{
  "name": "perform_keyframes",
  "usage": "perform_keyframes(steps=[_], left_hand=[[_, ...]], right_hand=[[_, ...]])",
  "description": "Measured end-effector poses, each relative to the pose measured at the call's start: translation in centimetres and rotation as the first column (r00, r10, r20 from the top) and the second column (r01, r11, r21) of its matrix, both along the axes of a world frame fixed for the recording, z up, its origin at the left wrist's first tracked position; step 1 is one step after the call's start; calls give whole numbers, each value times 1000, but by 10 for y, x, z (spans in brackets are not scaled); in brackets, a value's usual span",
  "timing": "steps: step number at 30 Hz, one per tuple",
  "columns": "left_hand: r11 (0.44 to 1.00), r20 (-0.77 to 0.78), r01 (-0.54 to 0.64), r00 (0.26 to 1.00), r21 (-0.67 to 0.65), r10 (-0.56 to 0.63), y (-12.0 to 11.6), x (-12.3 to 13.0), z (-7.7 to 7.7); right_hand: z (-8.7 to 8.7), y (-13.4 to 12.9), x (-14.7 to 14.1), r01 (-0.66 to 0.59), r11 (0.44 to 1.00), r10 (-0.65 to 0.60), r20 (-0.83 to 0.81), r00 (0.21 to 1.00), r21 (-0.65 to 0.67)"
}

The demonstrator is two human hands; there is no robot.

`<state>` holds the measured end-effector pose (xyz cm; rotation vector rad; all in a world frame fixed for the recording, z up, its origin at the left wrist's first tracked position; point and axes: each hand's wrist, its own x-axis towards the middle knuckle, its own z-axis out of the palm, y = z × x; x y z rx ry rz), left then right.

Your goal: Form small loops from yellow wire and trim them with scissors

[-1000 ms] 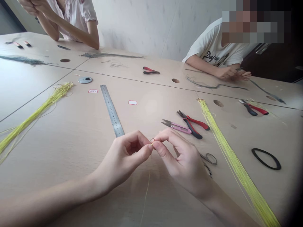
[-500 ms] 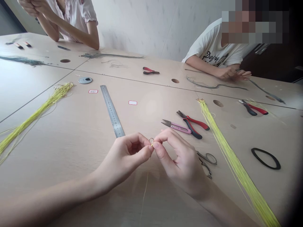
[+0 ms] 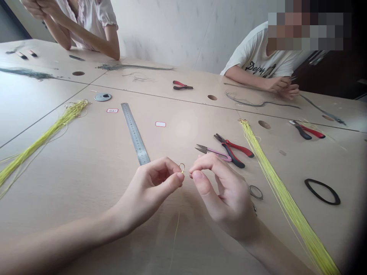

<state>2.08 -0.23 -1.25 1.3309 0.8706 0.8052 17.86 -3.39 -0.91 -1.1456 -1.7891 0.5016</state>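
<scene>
Above the tabletop [image 3: 86, 198], a gold ring [image 3: 182, 167] is pinched by the left hand [image 3: 147, 189]; the right hand [image 3: 226, 200] is drawn away, fingers apart.

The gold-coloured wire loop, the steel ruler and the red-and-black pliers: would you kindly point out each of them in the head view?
Gold-coloured wire loop [image 3: 182, 163], head view, on the top of the loop.
Steel ruler [image 3: 134, 133], head view, on the middle of its length.
Red-and-black pliers [image 3: 239, 147], head view, on the red handle.
</scene>
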Motion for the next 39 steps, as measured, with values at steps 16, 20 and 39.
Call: perform_keyframes(steps=[16,20,39], left_hand=[[999,29,23,999,-38,-21,-3,-2,0],[999,6,23,1000,-23,-23,-3,-2,-1],[999,-82,0,997,-48,-4,-1,-2,5]], right_hand=[[-1,0,-1,1,997,-11,127,992,77],[-2,0,-2,7,993,-28,182,983,115],[-2,40,88,698,712,-446,722,529,-71]])
